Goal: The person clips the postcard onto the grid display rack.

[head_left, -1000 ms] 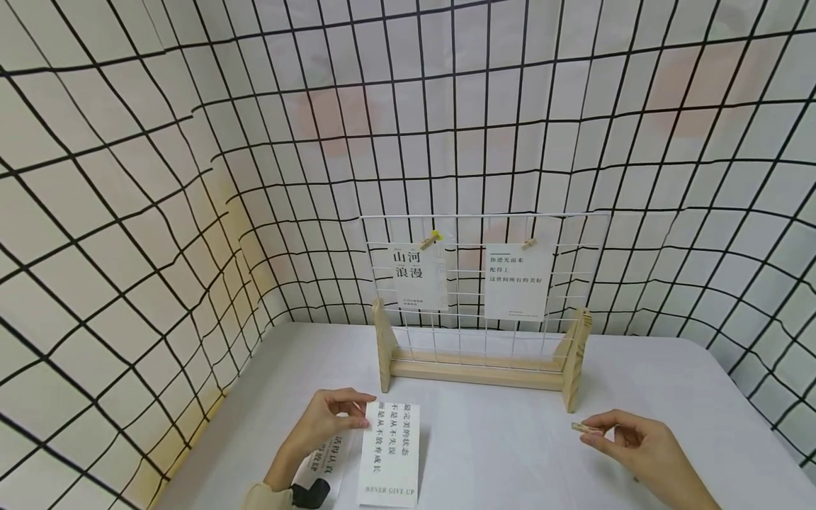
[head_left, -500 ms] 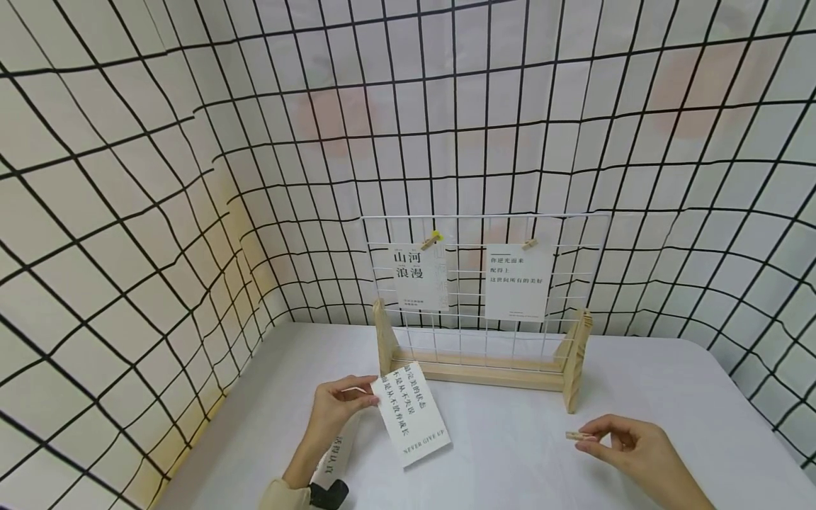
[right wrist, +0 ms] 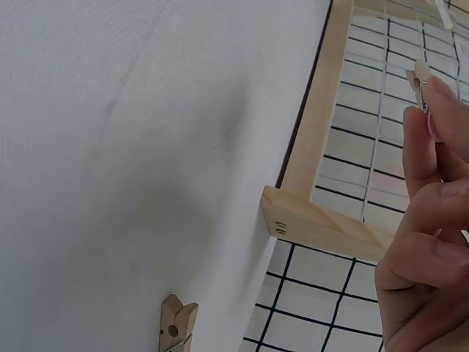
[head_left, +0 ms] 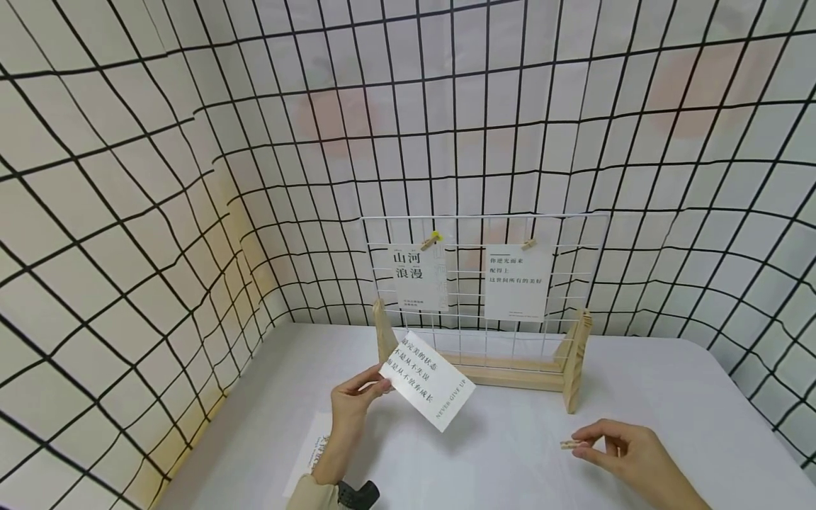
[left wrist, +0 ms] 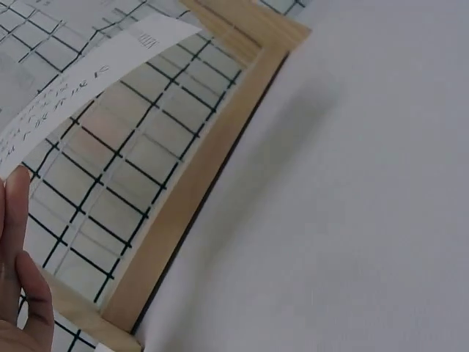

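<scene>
Above the white table, the left hand pinches a white printed card by its corner; the right hand pinches a small wooden clothespin.

Both hands pinching, raised.

The surface is white and smooth. A wooden stand sits on it near the back. The stand has two feet and holds up a white wire grid. A white card with writing lies flat on the surface near the front left. In the right wrist view, one small wooden clothespin lies on the surface, close to a foot of the stand.
</scene>
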Available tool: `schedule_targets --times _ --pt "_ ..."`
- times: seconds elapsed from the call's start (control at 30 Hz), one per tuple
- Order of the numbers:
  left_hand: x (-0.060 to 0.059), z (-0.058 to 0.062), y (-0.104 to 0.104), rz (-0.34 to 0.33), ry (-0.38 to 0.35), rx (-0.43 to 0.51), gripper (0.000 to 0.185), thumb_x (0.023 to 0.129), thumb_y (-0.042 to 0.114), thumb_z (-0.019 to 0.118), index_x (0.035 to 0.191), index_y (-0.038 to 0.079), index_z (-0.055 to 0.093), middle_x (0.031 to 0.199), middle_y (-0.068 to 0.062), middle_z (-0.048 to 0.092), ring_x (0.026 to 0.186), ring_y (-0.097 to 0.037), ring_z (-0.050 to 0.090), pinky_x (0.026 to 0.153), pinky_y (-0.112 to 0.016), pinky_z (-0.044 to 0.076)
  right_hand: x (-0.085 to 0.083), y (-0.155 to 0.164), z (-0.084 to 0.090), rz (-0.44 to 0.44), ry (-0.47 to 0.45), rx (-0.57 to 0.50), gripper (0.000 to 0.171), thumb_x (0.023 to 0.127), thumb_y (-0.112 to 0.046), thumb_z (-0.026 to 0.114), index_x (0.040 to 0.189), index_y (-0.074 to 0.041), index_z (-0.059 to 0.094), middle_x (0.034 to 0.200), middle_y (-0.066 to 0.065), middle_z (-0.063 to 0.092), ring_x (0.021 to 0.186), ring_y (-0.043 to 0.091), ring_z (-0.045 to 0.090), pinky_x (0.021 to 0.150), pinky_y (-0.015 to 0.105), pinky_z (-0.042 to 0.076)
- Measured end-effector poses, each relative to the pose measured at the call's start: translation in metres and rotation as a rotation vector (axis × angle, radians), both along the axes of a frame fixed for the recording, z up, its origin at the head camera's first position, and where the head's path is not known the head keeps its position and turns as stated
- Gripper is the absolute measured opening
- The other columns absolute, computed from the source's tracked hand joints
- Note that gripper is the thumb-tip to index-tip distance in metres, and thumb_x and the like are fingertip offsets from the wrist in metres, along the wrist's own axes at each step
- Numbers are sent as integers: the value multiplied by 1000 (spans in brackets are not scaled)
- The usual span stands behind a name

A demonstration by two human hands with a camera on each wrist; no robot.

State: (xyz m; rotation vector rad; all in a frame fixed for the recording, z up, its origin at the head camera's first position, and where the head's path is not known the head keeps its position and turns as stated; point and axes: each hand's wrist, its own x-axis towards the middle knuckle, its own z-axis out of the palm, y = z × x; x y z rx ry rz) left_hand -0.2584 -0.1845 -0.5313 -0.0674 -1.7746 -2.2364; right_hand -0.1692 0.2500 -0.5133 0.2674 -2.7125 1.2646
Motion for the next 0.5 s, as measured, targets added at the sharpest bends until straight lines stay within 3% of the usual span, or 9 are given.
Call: schedule_targets --times 0.23,0.5 --pt "-6 -3 14 106 -36 53 41 83 -13 77 122 -17 66 80 9 75 68 -4 73 67 -18 57 -2 1 -9 40 84 10 14 83 -15 86 92 -23 79 76 -17 68 60 3 44 49 22 36" --pt "-6 -5 36 233 -127 194 42 86 -7 79 126 -10 68 86 1 75 70 -4 73 70 -19 59 -4 0 -10 101 125 -12 15 83 -13 86 91 -23 79 77 -17 69 59 2 45 49 21 37"
